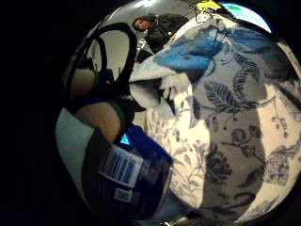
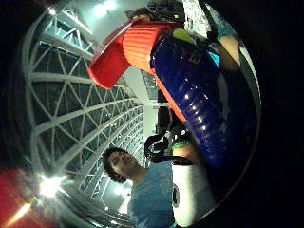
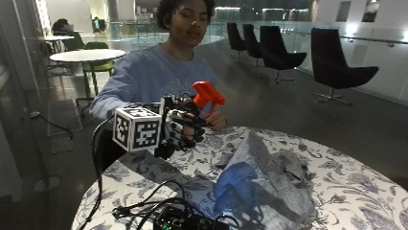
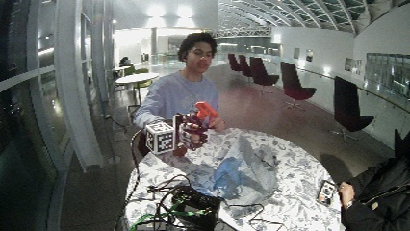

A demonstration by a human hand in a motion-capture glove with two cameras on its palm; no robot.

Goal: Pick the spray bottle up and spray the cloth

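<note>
1. The gloved right hand (image 3: 184,128) has its grip wrapped round the spray bottle (image 3: 205,98), raised above the tabletop (image 3: 357,191) near the person's edge, with the cloth (image 3: 265,184) lying beyond it toward the middle.
2. The bottle looks like rigid, smooth plastic, probably light; holding it at the neck leaves a finger free for the orange trigger. The cloth is soft and rumpled.
3. The thumb-side palm view shows the dark blue body (image 2: 199,95) and orange collar; the outside view shows only the trigger head.
4. The little-finger palm view shows the barcode label (image 1: 121,169).
</note>
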